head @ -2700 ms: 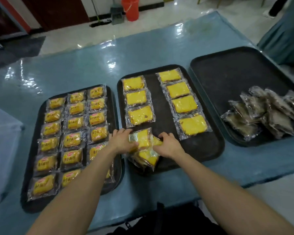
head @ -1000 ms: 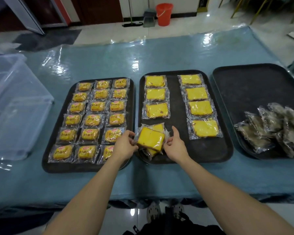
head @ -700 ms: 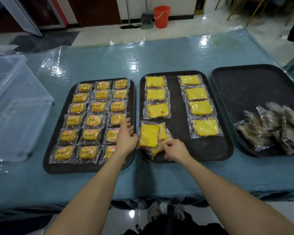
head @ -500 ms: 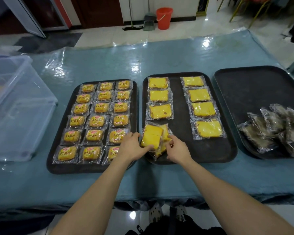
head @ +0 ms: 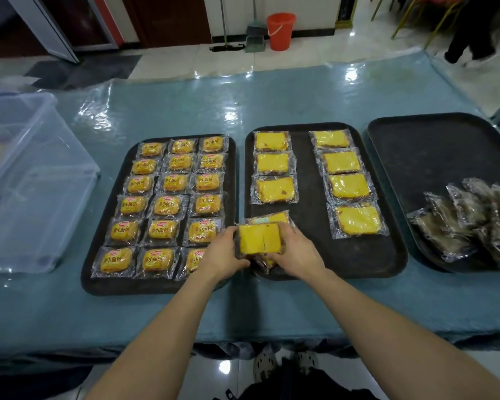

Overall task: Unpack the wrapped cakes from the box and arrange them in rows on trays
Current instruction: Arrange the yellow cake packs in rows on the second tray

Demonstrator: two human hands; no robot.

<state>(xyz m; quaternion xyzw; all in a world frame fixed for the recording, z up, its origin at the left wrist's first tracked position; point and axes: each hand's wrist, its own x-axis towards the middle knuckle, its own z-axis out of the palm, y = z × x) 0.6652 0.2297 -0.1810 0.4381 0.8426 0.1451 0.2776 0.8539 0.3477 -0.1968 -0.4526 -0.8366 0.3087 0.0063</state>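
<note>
A small stack of wrapped yellow cakes (head: 259,237) sits at the near left corner of the middle black tray (head: 309,226). My left hand (head: 223,254) grips its left side and my right hand (head: 293,249) grips its right side; the top cake faces up between them. On that tray lie a left column of three wrapped yellow cakes (head: 273,166) and a right column of several (head: 345,180). The left tray (head: 104,272) is filled with rows of small wrapped buns (head: 171,194). The clear plastic box (head: 26,180) stands at the far left.
The right black tray (head: 433,145) holds a loose pile of dark wrapped cakes (head: 471,220) at its near end. A glossy blue cover lies over the table (head: 243,105). On the floor behind stand a red bucket (head: 280,30), a dustpan and a person's legs (head: 471,30).
My hands have closed in on both sides of the stack of yellow cakes, and the top cake now lies square between them. The camera view has shifted slightly.
</note>
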